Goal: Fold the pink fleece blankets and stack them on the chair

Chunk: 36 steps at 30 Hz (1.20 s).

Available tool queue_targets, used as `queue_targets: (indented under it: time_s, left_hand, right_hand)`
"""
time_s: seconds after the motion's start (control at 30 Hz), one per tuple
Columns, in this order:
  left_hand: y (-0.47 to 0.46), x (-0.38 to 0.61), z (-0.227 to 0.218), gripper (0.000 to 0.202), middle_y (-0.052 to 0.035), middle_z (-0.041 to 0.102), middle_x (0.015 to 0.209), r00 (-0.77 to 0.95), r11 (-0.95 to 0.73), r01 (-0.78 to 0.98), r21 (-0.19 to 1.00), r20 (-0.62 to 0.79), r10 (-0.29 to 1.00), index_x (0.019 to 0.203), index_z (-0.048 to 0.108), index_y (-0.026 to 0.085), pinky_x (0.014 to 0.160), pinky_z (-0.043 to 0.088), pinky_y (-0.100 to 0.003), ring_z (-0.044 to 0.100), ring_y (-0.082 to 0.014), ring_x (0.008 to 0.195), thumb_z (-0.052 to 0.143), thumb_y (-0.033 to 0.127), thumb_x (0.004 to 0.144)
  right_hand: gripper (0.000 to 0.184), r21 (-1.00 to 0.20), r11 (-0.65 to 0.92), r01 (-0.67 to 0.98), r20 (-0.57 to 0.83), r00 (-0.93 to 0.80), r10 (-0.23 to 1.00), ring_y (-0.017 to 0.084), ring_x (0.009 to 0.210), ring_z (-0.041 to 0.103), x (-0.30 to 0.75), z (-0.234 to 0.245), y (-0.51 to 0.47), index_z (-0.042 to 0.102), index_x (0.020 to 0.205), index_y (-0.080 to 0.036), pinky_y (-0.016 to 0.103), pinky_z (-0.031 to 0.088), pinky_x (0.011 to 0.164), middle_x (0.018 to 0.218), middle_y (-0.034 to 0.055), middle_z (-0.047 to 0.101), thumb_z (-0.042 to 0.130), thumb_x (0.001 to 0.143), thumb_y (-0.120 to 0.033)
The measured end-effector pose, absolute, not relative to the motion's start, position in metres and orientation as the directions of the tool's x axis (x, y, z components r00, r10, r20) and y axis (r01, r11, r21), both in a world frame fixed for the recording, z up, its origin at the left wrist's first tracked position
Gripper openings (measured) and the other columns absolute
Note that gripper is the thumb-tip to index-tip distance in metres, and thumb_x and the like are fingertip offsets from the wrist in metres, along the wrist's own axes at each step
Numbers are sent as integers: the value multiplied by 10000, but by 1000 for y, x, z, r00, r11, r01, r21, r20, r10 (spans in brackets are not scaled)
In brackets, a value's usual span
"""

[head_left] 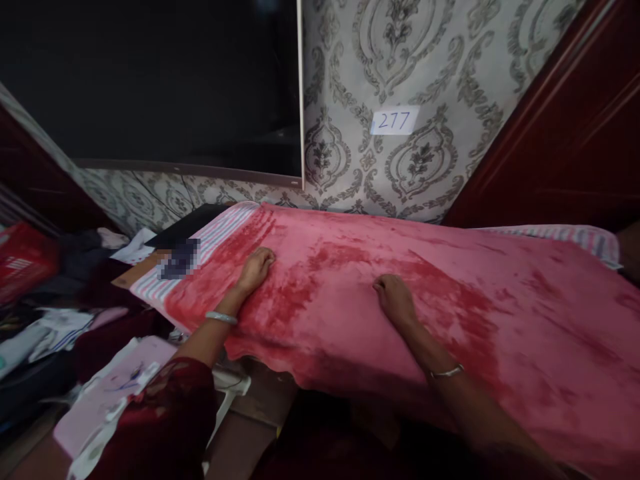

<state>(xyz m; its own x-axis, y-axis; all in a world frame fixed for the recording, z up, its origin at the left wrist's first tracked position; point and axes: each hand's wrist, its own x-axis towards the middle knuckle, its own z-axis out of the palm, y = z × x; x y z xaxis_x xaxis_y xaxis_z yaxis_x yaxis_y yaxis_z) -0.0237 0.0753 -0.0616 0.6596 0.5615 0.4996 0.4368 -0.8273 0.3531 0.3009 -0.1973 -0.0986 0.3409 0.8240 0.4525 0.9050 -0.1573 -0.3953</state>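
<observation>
- Red cloth (345, 313): spread before you, near edge wavy, right end cut off; open room between your hands.
- Dark screen (165, 87): beyond it, top cut off.
- Striped cloth (220, 233): shows past its left edge.
- Your right hand (395, 300), left hand (256, 270): fingers curled together; can't tell whether they pinch cloth.

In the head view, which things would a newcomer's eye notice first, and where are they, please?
Probably first the pink cloth with darker red patches, spread wide across the middle and right, with the curled left hand and right hand at it. Next, the large dark screen filling the upper left. Then the white paper marked 277, on the patterned wallpaper above the cloth.
</observation>
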Motion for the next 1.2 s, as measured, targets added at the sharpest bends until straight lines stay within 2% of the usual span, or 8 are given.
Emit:
queue_targets:
  time_s: [0.17, 0.23, 0.33, 0.47, 0.6, 0.8, 1.0, 1.2]
  left_hand:
    - [72, -22, -61, 147, -91, 678, 881, 595, -783, 479, 397, 509, 622, 828, 562, 226, 881, 521, -401, 641, -255, 900, 433, 238, 899]
    - [72, -21, -59, 137, -91, 676, 879, 587, -776, 482, 406, 508, 630, 828, 557, 227, 884, 521, -399, 645, -258, 909, 438, 246, 893]
    - [72, -21, -57, 132, -91, 682, 901, 573, -770, 488, 411, 516, 637, 844, 559, 227, 890, 524, -391, 652, -256, 924, 442, 260, 894]
    - [72, -21, -56, 136, -100, 694, 923, 544, -760, 511, 402, 533, 648, 850, 563, 220, 880, 531, -386, 662, -255, 920, 450, 277, 899]
    - [70, -21, -60, 145, -99, 700, 921, 555, -755, 527, 389, 516, 653, 842, 566, 222, 888, 534, -396, 663, -259, 926, 443, 264, 906]
    - [69, -20, -65, 152, -106, 706, 915, 590, -768, 562, 307, 502, 632, 849, 590, 221, 896, 532, -399, 655, -266, 939, 454, 250, 910]
    - [73, -17, -70, 181, -128, 703, 902, 614, -771, 586, 248, 486, 622, 861, 619, 209, 881, 522, -420, 657, -286, 922, 458, 255, 928]
    - [72, -17, -72, 193, -141, 711, 934, 620, -769, 605, 206, 484, 617, 898, 637, 199, 905, 511, -445, 644, -296, 955, 453, 240, 940]
  right_hand:
    - [137, -409, -112, 906, 471, 314, 824, 249, 887, 592, 299, -96, -200, 659, 865, -198, 353, 431, 827, 894, 101, 690, 534, 921, -185]
    - [104, -406, -98, 909, 482, 304, 822, 246, 901, 588, 297, -94, -201, 670, 926, -189, 350, 429, 833, 933, 99, 692, 581, 926, -243]
    - [176, -369, -127, 921, 422, 288, 860, 256, 958, 584, 289, -88, -201, 686, 999, -180, 351, 415, 848, 999, 105, 694, 690, 888, -317]
    - [58, -269, -253, 929, 275, 326, 904, 261, 1010, 575, 271, -75, -195, 698, 957, -198, 345, 366, 816, 1018, 101, 697, 663, 913, -217]
    - [162, -196, -289, 937, 254, 333, 908, 255, 966, 560, 261, -74, -189, 674, 886, -197, 347, 327, 777, 948, 107, 693, 553, 948, -109]
    - [202, -299, -353, 886, 423, 455, 784, 247, 881, 558, 264, -89, -190, 626, 894, -187, 342, 340, 781, 896, 102, 673, 458, 959, -97]
    - [219, -357, -377, 854, 341, 495, 799, 231, 855, 589, 267, -83, -184, 641, 890, -182, 312, 345, 741, 873, 95, 692, 459, 951, -79]
    - [209, -336, -246, 909, 350, 363, 864, 228, 931, 604, 273, -88, -186, 680, 926, -175, 310, 383, 826, 960, 100, 717, 490, 962, -97]
